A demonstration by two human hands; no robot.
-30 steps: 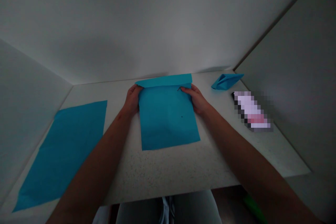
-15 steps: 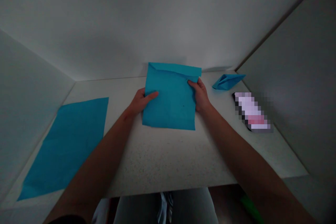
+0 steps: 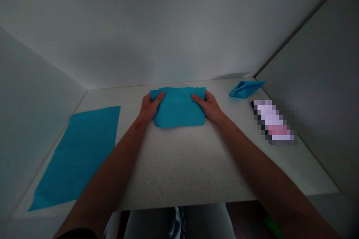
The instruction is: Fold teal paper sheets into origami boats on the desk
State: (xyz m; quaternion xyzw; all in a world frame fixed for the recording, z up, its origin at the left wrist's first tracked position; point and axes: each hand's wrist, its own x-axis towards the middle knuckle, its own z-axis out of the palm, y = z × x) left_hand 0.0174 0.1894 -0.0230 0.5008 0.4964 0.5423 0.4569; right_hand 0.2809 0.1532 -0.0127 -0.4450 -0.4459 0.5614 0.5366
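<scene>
A blue sheet of paper (image 3: 179,111) is held between both hands over the middle of the table, doubled over so that its upper edge runs level between them. At its left side, my left hand (image 3: 150,107) is closed on the paper, the thumb lying on the near face. On the right side my right hand (image 3: 209,105) grips it the same way, thumb in front. The other fingers of both hands are mostly hidden behind the paper.
On the white table (image 3: 179,168), a large flat blue sheet (image 3: 81,149) lies at the left, partly under my left forearm. A folded blue paper shape (image 3: 245,89) and a phone (image 3: 273,121) with a blurred screen lie at the right. Walls border the back and sides.
The paper has gone from a tall, mostly open sheet with a narrow top flap to a shorter, doubled-over piece. Both thumbs now press near its upper edge. The view has shifted slightly.
</scene>
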